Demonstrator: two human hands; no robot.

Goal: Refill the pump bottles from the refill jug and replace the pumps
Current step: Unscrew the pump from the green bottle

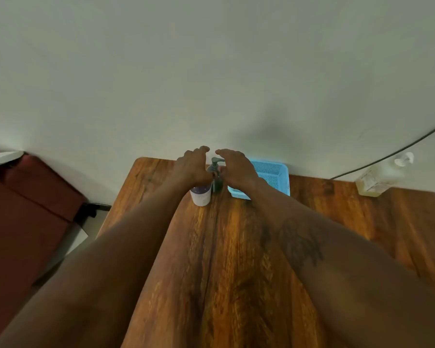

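Observation:
A dark grey pump bottle [217, 183] stands near the table's far edge with its pump head [217, 160] on. My left hand [194, 164] and my right hand [236, 167] flank its top, fingers stretched toward the wall. Both thumbs touch the neck under the pump head. A white bottle with a purple band [201, 197] stands just left of the grey one, its top hidden under my left hand. At the far right a clear pump bottle of yellowish liquid [376, 180] stands by the wall.
A light blue mesh basket [276, 169] sits right of the grey bottle, partly behind my right wrist. The wooden table [236, 247] runs toward me. A black cable [387, 154] crosses the wall at the right. A maroon seat [28, 209] lies left of the table.

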